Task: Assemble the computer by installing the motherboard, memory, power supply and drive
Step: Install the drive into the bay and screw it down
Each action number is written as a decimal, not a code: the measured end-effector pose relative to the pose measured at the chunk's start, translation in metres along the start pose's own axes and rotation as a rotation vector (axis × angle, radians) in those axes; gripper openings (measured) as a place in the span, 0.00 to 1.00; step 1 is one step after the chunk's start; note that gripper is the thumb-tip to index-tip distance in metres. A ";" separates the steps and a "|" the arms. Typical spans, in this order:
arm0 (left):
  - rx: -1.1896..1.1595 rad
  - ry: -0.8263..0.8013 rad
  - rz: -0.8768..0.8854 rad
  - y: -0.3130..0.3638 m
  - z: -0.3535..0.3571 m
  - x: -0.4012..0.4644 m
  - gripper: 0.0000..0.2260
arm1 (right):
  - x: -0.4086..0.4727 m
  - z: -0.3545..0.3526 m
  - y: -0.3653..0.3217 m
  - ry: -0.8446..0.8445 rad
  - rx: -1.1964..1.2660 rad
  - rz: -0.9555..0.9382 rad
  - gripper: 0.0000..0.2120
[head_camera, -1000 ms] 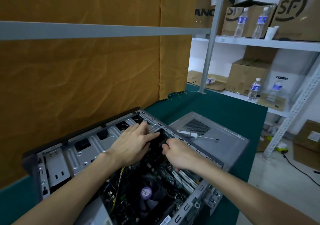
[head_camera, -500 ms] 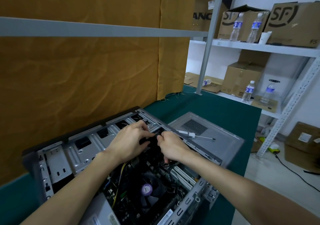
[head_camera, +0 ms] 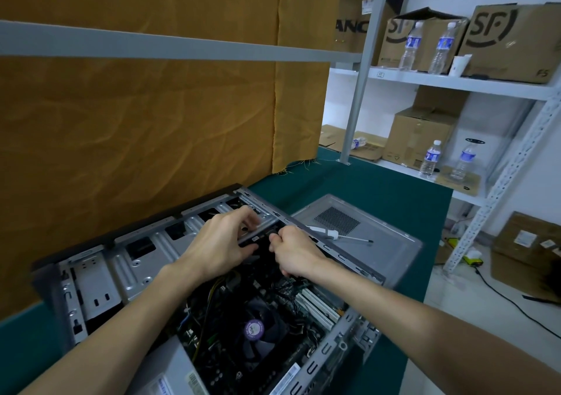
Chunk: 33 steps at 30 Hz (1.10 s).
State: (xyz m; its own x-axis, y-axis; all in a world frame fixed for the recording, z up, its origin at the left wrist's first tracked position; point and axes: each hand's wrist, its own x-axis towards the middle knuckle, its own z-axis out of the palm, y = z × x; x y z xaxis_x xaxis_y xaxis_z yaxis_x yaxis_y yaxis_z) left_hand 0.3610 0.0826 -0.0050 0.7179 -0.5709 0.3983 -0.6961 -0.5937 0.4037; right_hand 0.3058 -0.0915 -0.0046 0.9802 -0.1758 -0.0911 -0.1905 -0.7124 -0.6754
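Two hands [head_camera: 221, 243] over screwdriver [head_camera: 335, 235]

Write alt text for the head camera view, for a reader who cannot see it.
Both hands, left hand and right hand, grip a dark drive at the far edge of an open computer case on a green table. A screwdriver lies on the removed side panel.
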 end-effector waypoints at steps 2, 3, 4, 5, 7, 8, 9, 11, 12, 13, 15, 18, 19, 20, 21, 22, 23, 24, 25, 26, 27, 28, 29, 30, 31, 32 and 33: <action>-0.007 -0.001 -0.010 0.001 0.000 0.000 0.20 | -0.002 0.000 -0.003 0.016 -0.013 0.020 0.22; -0.002 0.001 -0.014 0.001 0.000 0.000 0.20 | -0.003 0.000 -0.005 0.027 -0.026 0.022 0.22; 0.006 0.003 -0.017 0.002 0.000 0.000 0.21 | -0.003 0.000 -0.007 0.032 -0.040 0.023 0.22; 0.013 0.004 -0.018 0.002 0.000 0.000 0.21 | -0.002 0.000 -0.009 0.031 -0.049 0.028 0.22; 0.020 0.009 -0.019 0.002 0.000 0.000 0.21 | 0.000 -0.003 -0.014 0.006 -0.038 0.065 0.20; 0.022 0.009 -0.020 0.003 0.000 0.000 0.21 | 0.002 -0.004 -0.016 -0.019 -0.001 0.096 0.17; 0.023 0.010 -0.023 0.003 0.000 0.000 0.20 | 0.003 -0.005 -0.017 -0.047 0.049 0.123 0.14; 0.033 0.015 -0.027 0.005 0.000 0.000 0.19 | 0.002 -0.007 -0.019 -0.104 0.103 0.132 0.14; 0.040 0.023 -0.033 0.007 0.001 -0.001 0.19 | 0.001 -0.009 -0.019 -0.141 0.098 0.116 0.16; 0.049 0.028 -0.044 0.008 0.002 -0.001 0.18 | 0.000 -0.013 -0.019 -0.187 0.086 0.087 0.18; 0.083 0.036 -0.073 0.011 0.005 -0.003 0.19 | -0.004 -0.024 -0.016 -0.253 -0.013 0.022 0.20; 0.182 0.064 -0.109 0.019 0.010 0.000 0.17 | -0.009 -0.044 -0.005 -0.119 -0.193 -0.107 0.20; 0.215 0.070 -0.124 0.022 0.012 0.002 0.17 | -0.010 -0.049 -0.001 -0.040 -0.188 -0.178 0.18; 0.239 0.075 -0.144 0.025 0.014 0.004 0.17 | -0.010 -0.053 0.003 0.054 -0.178 -0.276 0.14; 0.252 0.082 -0.163 0.028 0.015 0.007 0.17 | -0.008 -0.059 0.004 0.135 -0.191 -0.377 0.09; 0.259 0.090 -0.182 0.029 0.016 0.009 0.18 | -0.004 -0.066 0.004 0.162 -0.249 -0.456 0.05; 0.261 0.098 -0.202 0.030 0.017 0.010 0.18 | 0.002 -0.072 0.003 0.119 -0.335 -0.497 0.10; 0.257 0.109 -0.223 0.030 0.019 0.010 0.18 | 0.010 -0.077 0.003 0.023 -0.424 -0.497 0.18; 0.251 0.124 -0.246 0.029 0.020 0.010 0.18 | 0.018 -0.081 0.002 -0.085 -0.487 -0.466 0.23; 0.245 0.138 -0.269 0.029 0.021 0.009 0.18 | 0.024 -0.081 0.001 -0.169 -0.510 -0.453 0.26; 0.238 0.157 -0.293 0.029 0.022 0.008 0.17 | 0.029 -0.081 0.000 -0.218 -0.516 -0.466 0.25; 0.233 0.181 -0.315 0.029 0.023 0.008 0.17 | 0.034 -0.079 -0.001 -0.231 -0.535 -0.503 0.22; 0.232 0.201 -0.335 0.030 0.024 0.008 0.17 | 0.039 -0.078 -0.001 -0.227 -0.553 -0.541 0.19; 0.237 0.214 -0.345 0.031 0.024 0.008 0.17 | 0.041 -0.079 -0.003 -0.214 -0.558 -0.572 0.17; 0.246 0.222 -0.349 0.033 0.025 0.007 0.17 | 0.044 -0.080 -0.003 -0.203 -0.558 -0.588 0.16; 0.256 0.229 -0.351 0.034 0.025 0.007 0.16 | 0.045 -0.081 -0.003 -0.205 -0.555 -0.599 0.17; 0.266 0.237 -0.350 0.036 0.026 0.007 0.16 | 0.046 -0.081 -0.002 -0.211 -0.562 -0.606 0.18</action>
State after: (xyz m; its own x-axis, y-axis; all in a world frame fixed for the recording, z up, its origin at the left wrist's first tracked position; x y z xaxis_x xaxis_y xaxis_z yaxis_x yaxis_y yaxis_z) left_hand 0.3409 0.0429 -0.0092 0.8656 -0.1852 0.4652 -0.3659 -0.8682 0.3352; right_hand 0.3469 -0.1533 0.0522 0.9005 0.4349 -0.0031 0.4261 -0.8838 -0.1934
